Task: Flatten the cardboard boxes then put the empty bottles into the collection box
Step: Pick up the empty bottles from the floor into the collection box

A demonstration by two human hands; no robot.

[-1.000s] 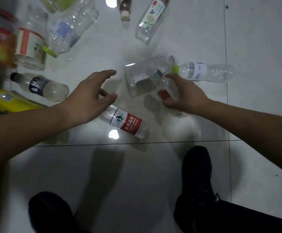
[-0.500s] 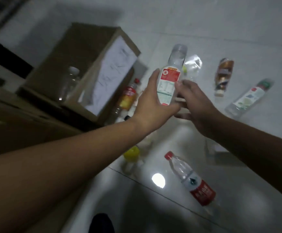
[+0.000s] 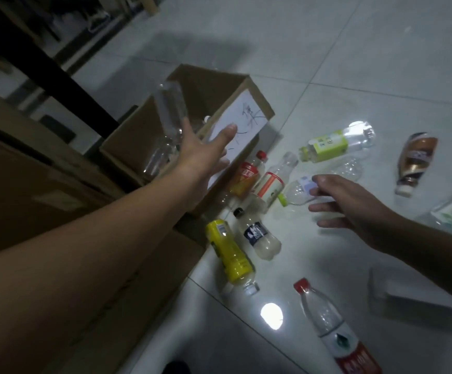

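The open brown collection box [image 3: 258, 102] with a white handwritten label stands on the floor at upper centre, and a clear bottle [image 3: 156, 161] lies inside it. My left hand [image 3: 201, 155] reaches over the box's near corner with fingers spread. A blurred clear bottle [image 3: 169, 109] is tilted in the air above the box opening, just off my fingertips. My right hand [image 3: 346, 203] hovers empty with fingers apart, beside a clear bottle with a green cap [image 3: 293, 194]. Flattened cardboard [image 3: 57, 211] lies at left under my arm.
Several empty bottles lie on the white tile floor: a yellow one [image 3: 230, 255], a black-labelled one [image 3: 257, 236], an orange red-capped one [image 3: 246, 174], a green-labelled one [image 3: 332, 143], a brown one [image 3: 416, 160], a red-capped water bottle [image 3: 327, 325]. Dark table legs [image 3: 57, 76] stand behind the box.
My left hand took the red-labelled clear bottle from my right, swung it over the box and spread its fingers off it. My right hand dropped back toward the floor bottles, empty.
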